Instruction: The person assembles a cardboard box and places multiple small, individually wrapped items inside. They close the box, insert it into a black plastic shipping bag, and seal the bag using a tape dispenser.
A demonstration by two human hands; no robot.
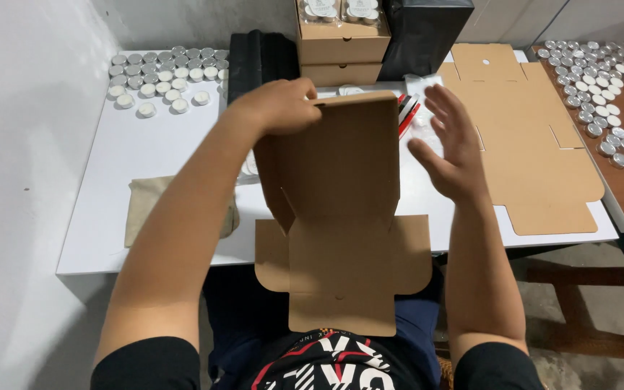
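While left hand (277, 107) pinches the cardboard box (341, 217) flap, right hand (448, 144) hovers beside, fingers spread.

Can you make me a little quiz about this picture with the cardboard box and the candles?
1. Which hand grips the top edge of the box?
2. True or false: the right hand is open and holding nothing.
3. What lies flat on the table, right of the box: A) a flat cardboard blank, B) a bowl, C) a book?

Key: 1 left; 2 true; 3 A.
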